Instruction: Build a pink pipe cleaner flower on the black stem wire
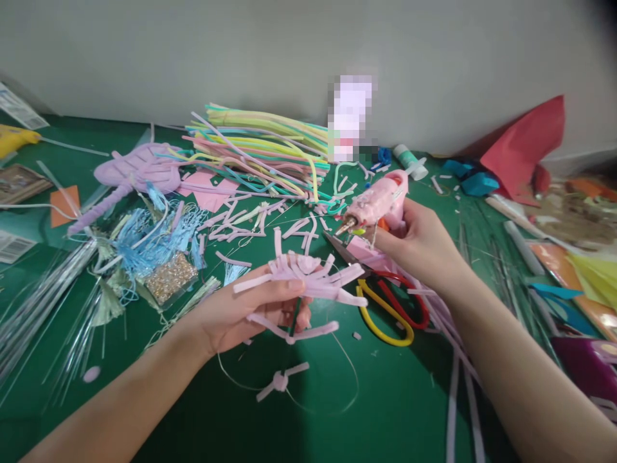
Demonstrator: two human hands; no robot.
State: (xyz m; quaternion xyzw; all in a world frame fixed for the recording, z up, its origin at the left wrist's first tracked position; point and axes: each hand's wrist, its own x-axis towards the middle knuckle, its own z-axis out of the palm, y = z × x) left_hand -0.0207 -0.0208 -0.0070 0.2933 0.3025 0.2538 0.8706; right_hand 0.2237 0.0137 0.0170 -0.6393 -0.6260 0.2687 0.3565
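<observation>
My left hand pinches a small pink flower-like bundle of foam strips, held above the green table. My right hand grips a pink hot glue gun, its metal nozzle pointing left and down toward the bundle, a short gap away. Scissors with red and yellow handles lie on the table just under and between the hands. A small knotted pink piece lies on the table below my left hand.
A pile of pastel foam strips lies at the back centre, a pink leaf-shaped piece to its left. Blue and silver tinsel and a bag of gold beads sit at left. Red paper and coloured sheets crowd the right edge.
</observation>
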